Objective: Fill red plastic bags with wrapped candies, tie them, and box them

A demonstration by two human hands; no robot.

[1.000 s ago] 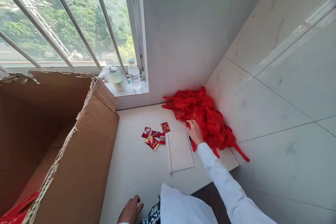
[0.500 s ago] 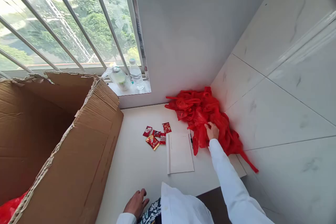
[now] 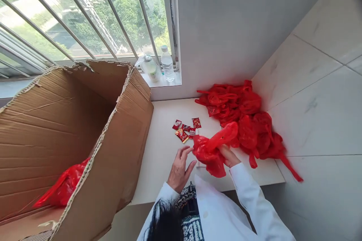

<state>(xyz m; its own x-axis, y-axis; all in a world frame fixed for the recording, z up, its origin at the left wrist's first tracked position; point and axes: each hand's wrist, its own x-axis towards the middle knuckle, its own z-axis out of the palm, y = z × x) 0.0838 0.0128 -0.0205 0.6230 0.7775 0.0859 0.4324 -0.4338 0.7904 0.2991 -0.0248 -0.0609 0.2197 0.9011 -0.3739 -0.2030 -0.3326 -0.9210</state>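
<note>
A crumpled red plastic bag (image 3: 210, 154) is in my right hand (image 3: 229, 156), whose fingers are partly hidden behind it. My left hand (image 3: 178, 169) is at the bag's left side, thumb and fingers apart; its fingertips are at the bag's edge, and I cannot tell if they touch it. Behind the bag, only slivers of the white notepad (image 3: 201, 165) show. Several small red snack packets (image 3: 181, 134) lie just beyond my left hand. A heap of red plastic bags (image 3: 249, 115) spreads over the table's right side against the walls.
To the left stands a large open cardboard box (image 3: 124, 150) with a red bag (image 3: 66, 184) inside. A water bottle (image 3: 167, 64) and a cup in a clear bag (image 3: 151, 68) are on the windowsill. The white table (image 3: 158, 150) ends at the tiled wall (image 3: 316, 120).
My right hand has drawn one red bag off the heap, leftward over the notepad. My left hand has risen from the table's front edge to the bag. The view has shifted left.
</note>
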